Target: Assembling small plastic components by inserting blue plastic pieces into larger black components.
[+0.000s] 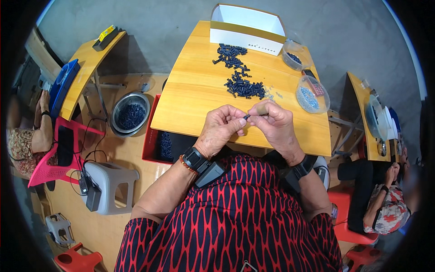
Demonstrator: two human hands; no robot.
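Note:
Over the near edge of the wooden table (pixel 195 90), my two hands meet at the fingertips. My left hand (pixel 223 127) pinches a small black plastic part (pixel 247 117) between thumb and forefinger. Touching its other side is my right hand (pixel 275 124), closed in a pinch; anything tiny between its fingertips is too small to make out. A tan wrap (pixel 261 109) covers one right finger. Just beyond the hands lies a pile of similar black parts (pixel 244 87), with a second heap (pixel 231 55) behind it. Small clear or silvery bits (pixel 273 94) are scattered beside the nearer pile.
A white box (pixel 247 36) stands at the table's back. Clear bowls with blue bits (pixel 309 99) and dark bits (pixel 293 58) sit at right. Left, a metal basin (pixel 130 113) rests on the floor by a grey stool (pixel 108 186). Other people sit at both side tables.

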